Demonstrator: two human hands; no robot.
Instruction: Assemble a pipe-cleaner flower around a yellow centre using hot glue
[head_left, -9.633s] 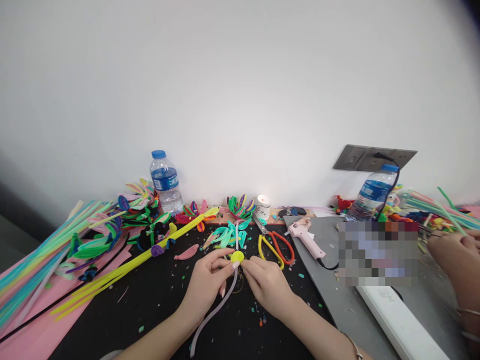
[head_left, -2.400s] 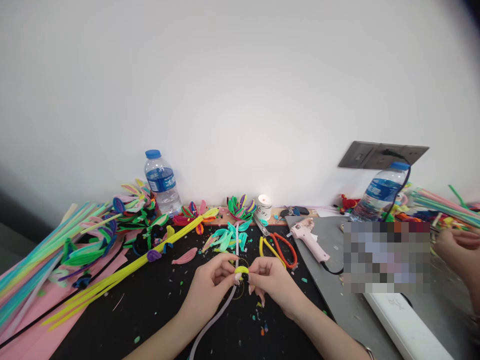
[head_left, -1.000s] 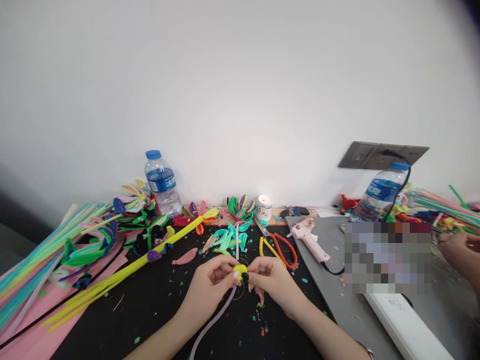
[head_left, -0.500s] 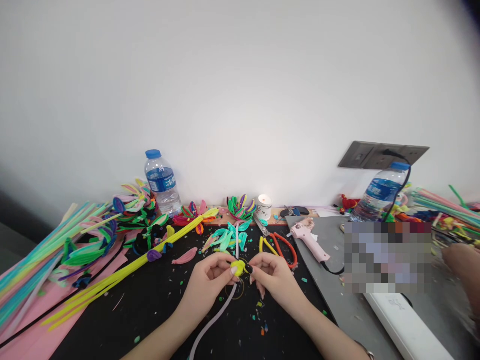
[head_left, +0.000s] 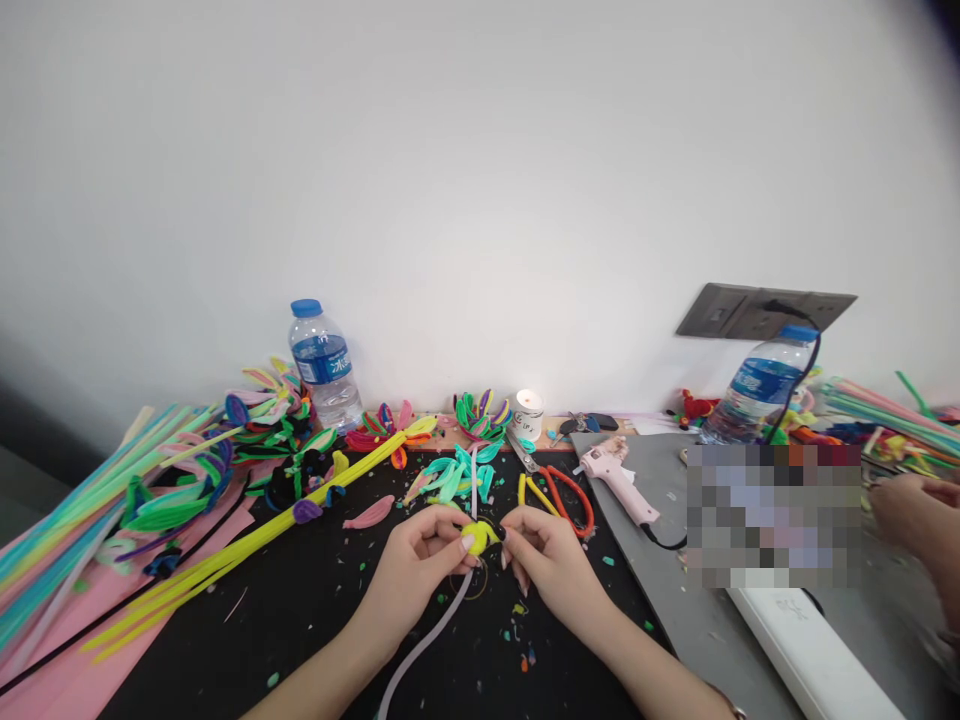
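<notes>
Over the black mat (head_left: 322, 620), my left hand (head_left: 427, 555) pinches a small yellow fuzzy piece (head_left: 477, 538) between thumb and fingers. On its right, my right hand (head_left: 544, 560) has its thumb and forefinger closed on a thin yellow end that sticks out of the piece. A pale lilac strip (head_left: 431, 640) runs under the hands. Just beyond them are turquoise fuzzy loops (head_left: 454, 474) and a pink leaf shape (head_left: 369, 513). Scissors with red and yellow handles (head_left: 570, 500) lie beyond my right hand.
Bundled pipe cleaners (head_left: 255, 540) lie at left beside a water bottle (head_left: 326, 365). A lit candle (head_left: 528, 415) stands near the wall. At right are a pink glue gun (head_left: 619, 480), a white box (head_left: 814, 650), a second bottle (head_left: 757, 385) and another person's hand (head_left: 915, 520).
My right fingers have shifted slightly away from the yellow piece, and more of its thin end shows. The other person's hand at right has come further into view.
</notes>
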